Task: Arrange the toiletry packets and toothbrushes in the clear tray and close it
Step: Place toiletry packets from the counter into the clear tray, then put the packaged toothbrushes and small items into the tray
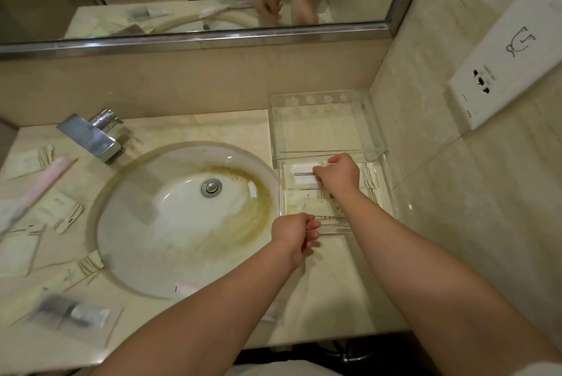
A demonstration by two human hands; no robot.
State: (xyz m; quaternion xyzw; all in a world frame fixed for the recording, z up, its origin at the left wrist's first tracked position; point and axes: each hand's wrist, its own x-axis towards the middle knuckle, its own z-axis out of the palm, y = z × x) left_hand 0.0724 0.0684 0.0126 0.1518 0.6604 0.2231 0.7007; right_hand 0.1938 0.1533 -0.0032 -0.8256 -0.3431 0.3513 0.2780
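Tray: clear tray [390, 190] right of sink, lid [322, 126] open at far side, cream packets [310, 207] inside.
Right hand [337, 174]: pinching white packet [302, 177].
Left hand [295, 235]: curled at near rim, grip unclear.

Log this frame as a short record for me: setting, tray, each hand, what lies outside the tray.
setting: beige marble counter, oval white sink
tray: clear plastic tray right of sink; clear lid open behind it; cream packets inside
right hand: pinches white flat packet with grey stripe, inside tray
left hand: fingers curled at tray's front edge; hold unclear
outside tray: pink wrapped toothbrush, cream striped packets, grey tube in clear wrap, all left of sink
status: unfinished
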